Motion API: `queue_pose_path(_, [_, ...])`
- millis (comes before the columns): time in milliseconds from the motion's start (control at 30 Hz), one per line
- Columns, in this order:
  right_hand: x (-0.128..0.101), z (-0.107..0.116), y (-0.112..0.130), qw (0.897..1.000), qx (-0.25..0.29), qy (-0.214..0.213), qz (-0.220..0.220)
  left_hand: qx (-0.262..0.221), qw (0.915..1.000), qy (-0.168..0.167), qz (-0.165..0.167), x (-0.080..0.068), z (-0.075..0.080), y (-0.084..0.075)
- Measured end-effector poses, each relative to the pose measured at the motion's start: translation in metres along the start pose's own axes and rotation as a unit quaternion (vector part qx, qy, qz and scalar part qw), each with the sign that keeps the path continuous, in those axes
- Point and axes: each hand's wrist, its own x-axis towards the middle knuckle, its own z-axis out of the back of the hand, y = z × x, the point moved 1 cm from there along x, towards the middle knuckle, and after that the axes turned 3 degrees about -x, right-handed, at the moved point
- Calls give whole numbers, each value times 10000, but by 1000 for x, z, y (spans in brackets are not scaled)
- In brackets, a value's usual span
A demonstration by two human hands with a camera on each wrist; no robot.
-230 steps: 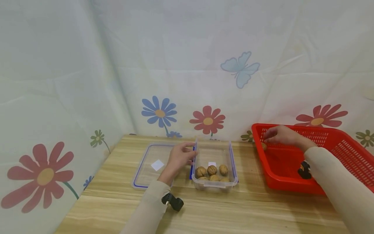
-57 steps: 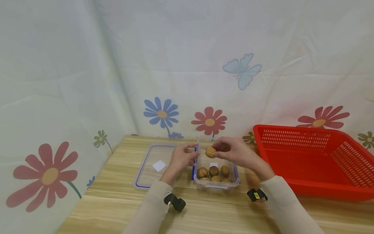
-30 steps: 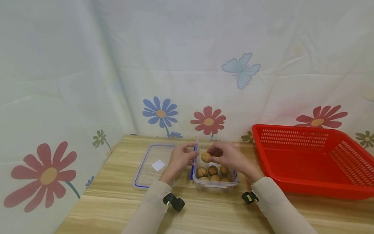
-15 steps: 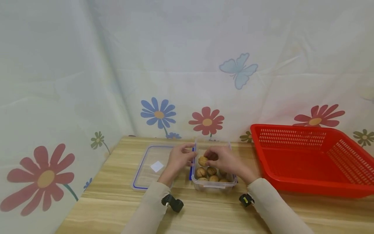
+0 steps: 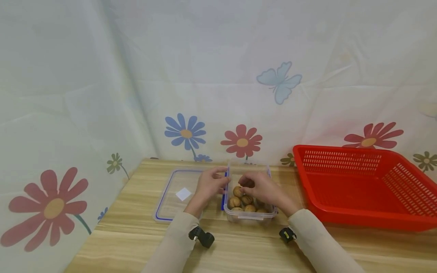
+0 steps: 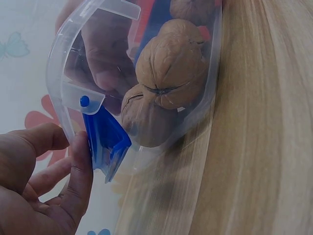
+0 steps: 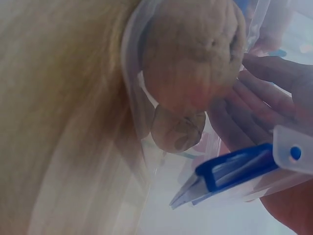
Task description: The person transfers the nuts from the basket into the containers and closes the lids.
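Observation:
In the head view my left hand (image 5: 209, 185) holds the left rim of a clear plastic food container (image 5: 250, 215), its fingertips beside a blue side latch (image 6: 105, 142). My right hand (image 5: 261, 187) reaches into the container from the right, thumb and fingers slightly parted beside a walnut (image 5: 238, 191). That walnut sits low, behind the front walnuts (image 5: 234, 201). Seen through the wall in the left wrist view, the right fingertips lie above the nuts. The right wrist view has the right fingers bent loosely near a walnut (image 7: 195, 54), another blue latch in front of them.
A clear lid (image 5: 170, 197) with a blue seal and a white label (image 5: 183, 194) lies left of the container. On the right stands a red plastic basket (image 5: 362, 217) with slotted sides. Behind the wooden table (image 5: 239, 246) hangs a flowered cloth (image 5: 211, 76).
My right hand has gone from the red basket to the container with a walnut, lowered it behind the others and let go. My left hand has stayed at the rim.

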Motion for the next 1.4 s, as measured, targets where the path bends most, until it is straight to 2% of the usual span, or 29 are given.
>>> queue_pose_path(500, [-2,5,2,9998,-50,-64,-196,-21,10000,36,25,-1,0,-3])
queue_pose_path(800, [-4,9,16,9997,101,-187,-109,-50,9999,125,-5,-1,2,-4])
queue_pose_path(1067, [-1,9,33,9980,372,-508,-74,-82,9999,95,25,-3,11,-11])
queue_pose_path(1300, [3,7,44,9949,684,-694,-248,53,9987,503,-105,-4,23,-16])
queue_pose_path(1400, [3,5,50,9932,823,-770,-308,1,9982,574,-198,-4,29,-15])
